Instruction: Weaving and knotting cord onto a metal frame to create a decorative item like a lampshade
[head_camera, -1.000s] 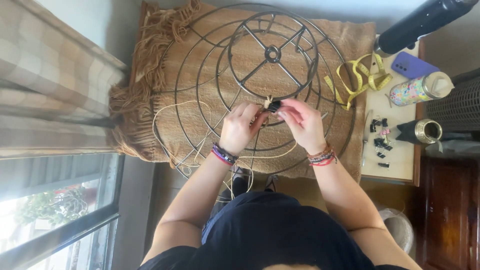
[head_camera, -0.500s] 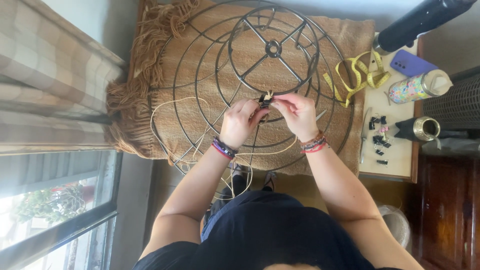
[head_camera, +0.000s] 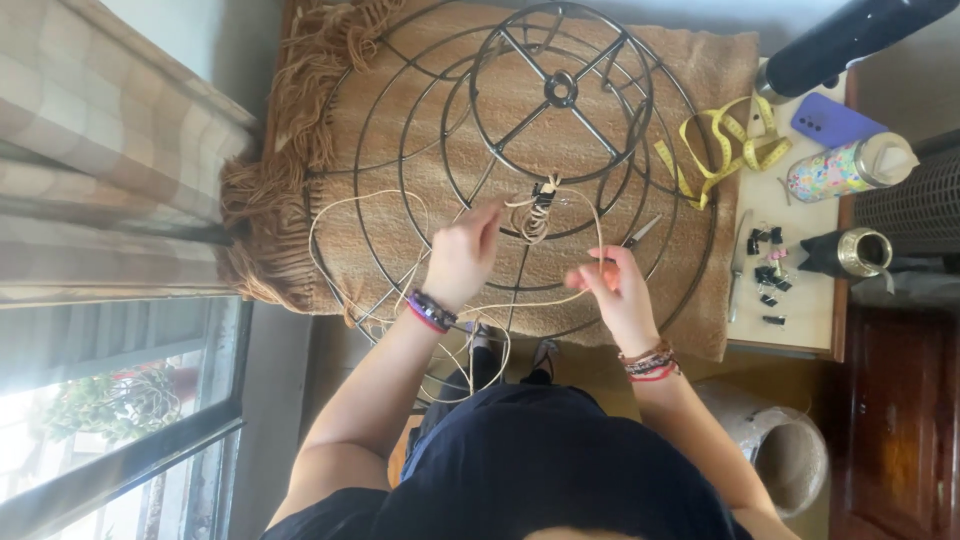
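Your left hand (head_camera: 462, 255) and right hand (head_camera: 615, 290) pinch the cord (head_camera: 535, 215), fingers closed on it; one small wrap sits on the wire frame (head_camera: 520, 160), the rest bare.

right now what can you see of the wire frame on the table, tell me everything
The wire frame is a round, dark metal skeleton, like a lampshade frame: concentric rings joined by spokes, with a small hub ring at the centre of a four-armed spider. It lies on a tan fringed cloth. Pale cord is wrapped in a coil around one spoke, with loose loops trailing over the lower rings. The left hand reaches beside the coil; the right hand pinches a strand of the cord over the frame's lower rings.
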